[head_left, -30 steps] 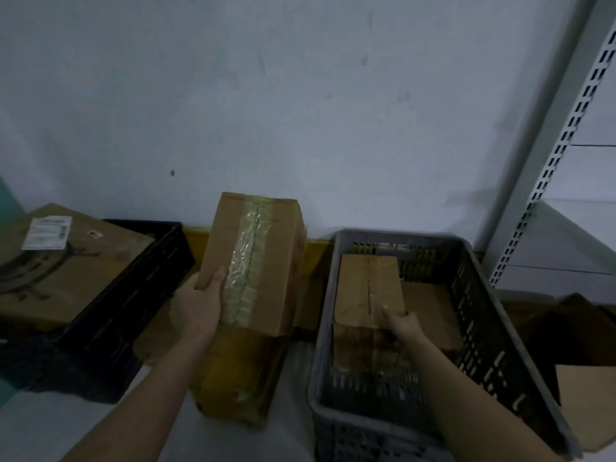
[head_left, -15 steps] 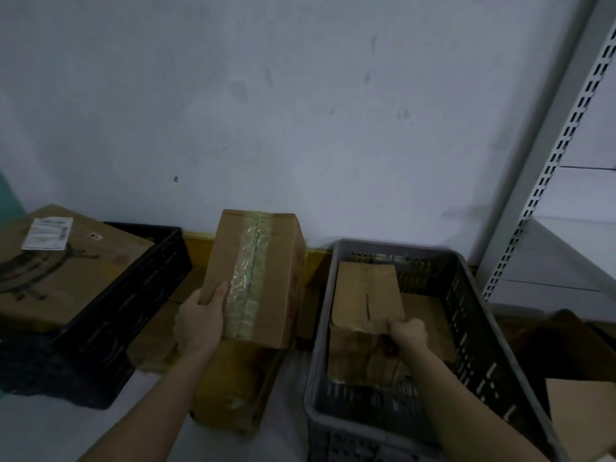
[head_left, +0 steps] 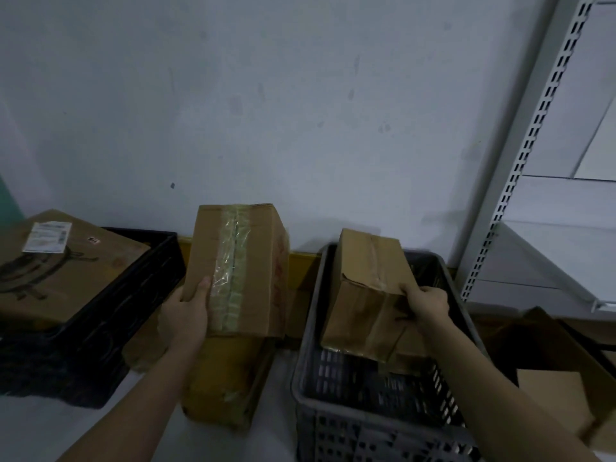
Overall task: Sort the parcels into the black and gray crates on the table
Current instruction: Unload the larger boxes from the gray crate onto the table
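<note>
Parcels fill both hands — the left hand grips a taped box between the crates, the right hand pinches a crumpled box tilted over the gray crate; fingers partly hidden.

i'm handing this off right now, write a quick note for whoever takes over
Left hand grips the taped box, held up between the two crates.
Right hand grips a dented box, tilted up in the gray crate.
Done: a labelled box lies on the black crate.
Left: place both held boxes, plus the yellowish parcel on the table under the taped one.
</note>
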Available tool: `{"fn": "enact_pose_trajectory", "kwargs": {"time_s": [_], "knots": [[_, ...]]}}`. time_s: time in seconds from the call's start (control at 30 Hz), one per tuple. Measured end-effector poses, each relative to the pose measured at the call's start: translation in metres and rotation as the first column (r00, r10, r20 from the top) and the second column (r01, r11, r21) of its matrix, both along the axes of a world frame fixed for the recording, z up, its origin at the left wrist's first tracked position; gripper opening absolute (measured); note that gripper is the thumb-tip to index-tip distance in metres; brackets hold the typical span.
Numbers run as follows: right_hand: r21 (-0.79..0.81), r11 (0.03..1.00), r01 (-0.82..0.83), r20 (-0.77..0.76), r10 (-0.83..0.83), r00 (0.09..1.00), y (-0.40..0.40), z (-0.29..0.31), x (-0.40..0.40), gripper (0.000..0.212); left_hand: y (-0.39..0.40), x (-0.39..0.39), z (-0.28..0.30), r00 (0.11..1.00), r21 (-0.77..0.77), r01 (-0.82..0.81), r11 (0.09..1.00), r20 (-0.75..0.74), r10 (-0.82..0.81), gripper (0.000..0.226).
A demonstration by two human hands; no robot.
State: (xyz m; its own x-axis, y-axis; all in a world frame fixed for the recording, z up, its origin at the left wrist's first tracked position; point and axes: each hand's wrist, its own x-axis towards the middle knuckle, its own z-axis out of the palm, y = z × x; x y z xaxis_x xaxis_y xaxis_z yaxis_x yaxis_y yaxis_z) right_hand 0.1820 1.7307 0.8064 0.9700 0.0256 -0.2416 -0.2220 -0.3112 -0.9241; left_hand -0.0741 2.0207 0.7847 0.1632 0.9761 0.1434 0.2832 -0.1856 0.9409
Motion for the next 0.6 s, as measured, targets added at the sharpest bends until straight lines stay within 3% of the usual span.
{"fn": "enact_pose_trajectory", "kwargs": {"time_s": [0.17, 0.37, 0.6], "knots": [[0.122, 0.992, 0.032, 0.065, -0.040, 0.997, -0.013, 0.021, -0.005, 0.030, -0.003, -0.002, 0.008, 1.000, -0.025, 0.002, 1.000, 0.021, -0.002, 0.046], [0.242, 0.966, 0.095, 0.153, -0.135, 0.979, -0.017, 0.034, -0.046, 0.046, -0.004, -0.011, 0.014, 0.996, -0.042, 0.048, 0.998, 0.073, -0.045, 0.044], [0.381, 0.917, 0.114, 0.247, -0.220, 0.944, 0.012, 0.061, -0.130, 0.037, 0.018, -0.077, 0.022, 0.988, -0.037, 0.076, 0.996, 0.138, -0.070, 0.039]]}}
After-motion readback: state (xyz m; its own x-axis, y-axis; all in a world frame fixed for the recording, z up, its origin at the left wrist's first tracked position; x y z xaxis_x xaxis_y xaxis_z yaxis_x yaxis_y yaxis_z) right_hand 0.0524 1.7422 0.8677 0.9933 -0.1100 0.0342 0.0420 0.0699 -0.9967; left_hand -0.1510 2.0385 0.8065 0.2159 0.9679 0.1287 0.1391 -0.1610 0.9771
